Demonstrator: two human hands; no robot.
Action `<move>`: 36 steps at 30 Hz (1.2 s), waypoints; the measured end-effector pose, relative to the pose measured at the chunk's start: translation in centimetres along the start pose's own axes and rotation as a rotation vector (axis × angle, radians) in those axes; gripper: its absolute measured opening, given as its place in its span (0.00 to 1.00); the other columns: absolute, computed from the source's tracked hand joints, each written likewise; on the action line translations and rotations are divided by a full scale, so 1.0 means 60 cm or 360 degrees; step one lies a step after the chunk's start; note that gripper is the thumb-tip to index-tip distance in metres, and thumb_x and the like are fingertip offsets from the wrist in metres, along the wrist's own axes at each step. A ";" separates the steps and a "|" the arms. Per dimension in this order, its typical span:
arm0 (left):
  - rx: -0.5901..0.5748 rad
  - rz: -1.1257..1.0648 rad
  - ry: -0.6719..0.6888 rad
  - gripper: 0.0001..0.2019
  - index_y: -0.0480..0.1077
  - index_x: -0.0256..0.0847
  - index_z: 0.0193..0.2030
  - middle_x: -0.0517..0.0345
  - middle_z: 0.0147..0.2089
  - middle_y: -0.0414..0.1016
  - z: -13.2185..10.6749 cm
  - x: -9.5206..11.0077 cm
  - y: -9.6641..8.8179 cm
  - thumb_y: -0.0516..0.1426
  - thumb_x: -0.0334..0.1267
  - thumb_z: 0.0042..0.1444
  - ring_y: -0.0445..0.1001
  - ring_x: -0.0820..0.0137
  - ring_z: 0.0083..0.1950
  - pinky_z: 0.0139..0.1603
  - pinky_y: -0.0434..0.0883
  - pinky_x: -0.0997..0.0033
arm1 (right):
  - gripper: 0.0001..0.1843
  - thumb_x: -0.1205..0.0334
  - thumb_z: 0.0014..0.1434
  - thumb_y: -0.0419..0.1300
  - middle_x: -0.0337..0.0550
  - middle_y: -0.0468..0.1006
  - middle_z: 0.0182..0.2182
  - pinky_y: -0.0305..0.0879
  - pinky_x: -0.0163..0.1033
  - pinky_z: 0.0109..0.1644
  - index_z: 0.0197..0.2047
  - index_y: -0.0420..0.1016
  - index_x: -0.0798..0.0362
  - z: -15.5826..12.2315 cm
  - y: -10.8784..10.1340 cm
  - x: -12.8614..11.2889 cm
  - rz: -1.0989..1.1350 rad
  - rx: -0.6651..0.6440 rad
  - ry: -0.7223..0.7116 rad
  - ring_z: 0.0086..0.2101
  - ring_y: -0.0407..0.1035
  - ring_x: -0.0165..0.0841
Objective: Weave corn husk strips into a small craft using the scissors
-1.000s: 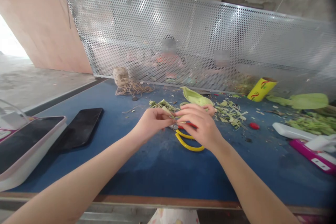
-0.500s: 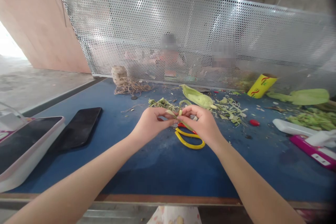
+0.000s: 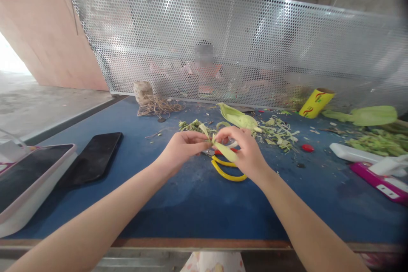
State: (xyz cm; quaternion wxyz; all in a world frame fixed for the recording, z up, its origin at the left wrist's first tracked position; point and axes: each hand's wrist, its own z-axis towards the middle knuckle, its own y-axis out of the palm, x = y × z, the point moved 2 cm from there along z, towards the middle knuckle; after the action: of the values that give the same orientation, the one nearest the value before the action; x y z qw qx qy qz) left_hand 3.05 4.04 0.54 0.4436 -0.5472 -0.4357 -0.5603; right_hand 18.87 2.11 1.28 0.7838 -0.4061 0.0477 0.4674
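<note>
My left hand (image 3: pixel 181 146) and my right hand (image 3: pixel 245 151) meet over the middle of the blue table (image 3: pixel 178 204). Both pinch a pale green strip of leaf (image 3: pixel 225 151) between fingertips, the left at its upper end, the right around its lower part. Just beneath them lie scissors with yellow and red handles (image 3: pixel 228 168) flat on the table. A corn cob in its green husk (image 3: pixel 237 118) lies right behind my right hand, beside a heap of shredded husk (image 3: pixel 280 131).
A black phone (image 3: pixel 95 157) and a white scale with a dark top (image 3: pixel 28 182) sit at the left. A twine bundle (image 3: pixel 153 102) is at the back. A yellow roll (image 3: pixel 317 103), green leaves (image 3: pixel 372 117) and a pink-white tool (image 3: pixel 379 174) are at the right. People sit behind the perforated metal screen (image 3: pixel 223 42).
My hands have drawn slightly apart and the leaf strip now shows stretched between them, hanging down by my right hand. The scissors have not moved.
</note>
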 end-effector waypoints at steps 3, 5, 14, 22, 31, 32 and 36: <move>0.0006 0.0172 0.0081 0.07 0.73 0.34 0.25 0.62 0.20 0.70 -0.007 0.007 0.007 0.62 0.32 0.36 0.63 0.78 0.21 0.22 0.60 0.78 | 0.05 0.69 0.53 0.57 0.34 0.75 0.28 0.51 0.41 0.40 0.29 0.71 0.50 0.000 -0.003 -0.006 -0.0191 0.0069 -0.0169 0.32 0.67 0.29; -0.0010 0.0238 0.0135 0.07 0.74 0.34 0.26 0.62 0.21 0.71 -0.009 0.008 0.009 0.62 0.32 0.36 0.65 0.77 0.23 0.25 0.63 0.77 | 0.06 0.67 0.55 0.56 0.36 0.75 0.28 0.51 0.40 0.38 0.30 0.73 0.50 -0.002 -0.003 -0.013 -0.0285 0.0149 -0.0321 0.31 0.66 0.29; -0.0118 0.0307 0.0267 0.06 0.76 0.37 0.28 0.62 0.25 0.75 -0.012 0.001 0.014 0.58 0.30 0.43 0.68 0.75 0.27 0.30 0.64 0.77 | 0.09 0.64 0.57 0.55 0.40 0.74 0.26 0.54 0.41 0.37 0.37 0.77 0.50 -0.008 0.005 -0.012 -0.0688 0.0312 -0.0427 0.29 0.64 0.31; -0.0191 0.0082 0.0183 0.06 0.75 0.37 0.31 0.62 0.27 0.75 -0.014 0.008 0.018 0.60 0.35 0.45 0.64 0.78 0.27 0.29 0.62 0.80 | 0.17 0.69 0.57 0.50 0.48 0.72 0.32 0.64 0.41 0.39 0.48 0.71 0.55 -0.006 0.002 -0.005 -0.0470 0.0114 -0.0448 0.34 0.63 0.34; 0.0015 0.0229 0.0193 0.04 0.74 0.37 0.24 0.65 0.18 0.67 -0.015 0.015 0.014 0.59 0.34 0.45 0.60 0.78 0.22 0.25 0.58 0.77 | 0.19 0.65 0.57 0.50 0.42 0.71 0.32 0.66 0.37 0.36 0.53 0.64 0.49 -0.004 -0.001 -0.001 0.0154 0.0087 0.0045 0.32 0.66 0.30; 0.0014 0.0249 0.0196 0.04 0.74 0.37 0.24 0.65 0.18 0.67 -0.016 0.015 0.015 0.59 0.34 0.45 0.60 0.77 0.22 0.25 0.58 0.77 | 0.18 0.62 0.56 0.52 0.41 0.72 0.31 0.66 0.36 0.34 0.51 0.65 0.50 -0.003 0.000 0.003 0.0213 0.0124 0.0157 0.31 0.67 0.30; -0.0011 0.0313 0.0214 0.05 0.72 0.37 0.22 0.67 0.17 0.64 -0.016 0.014 0.016 0.59 0.35 0.46 0.58 0.78 0.20 0.24 0.57 0.78 | 0.08 0.59 0.51 0.58 0.40 0.72 0.26 0.63 0.35 0.27 0.34 0.73 0.52 -0.002 0.005 0.014 0.0272 0.0141 0.0393 0.25 0.65 0.29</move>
State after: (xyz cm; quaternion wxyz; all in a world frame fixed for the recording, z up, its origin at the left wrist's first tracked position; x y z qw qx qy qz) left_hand 3.78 2.85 1.37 0.5227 -0.5502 -0.3471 -0.5510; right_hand 19.16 2.70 0.64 0.7464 -0.4200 0.1988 0.4763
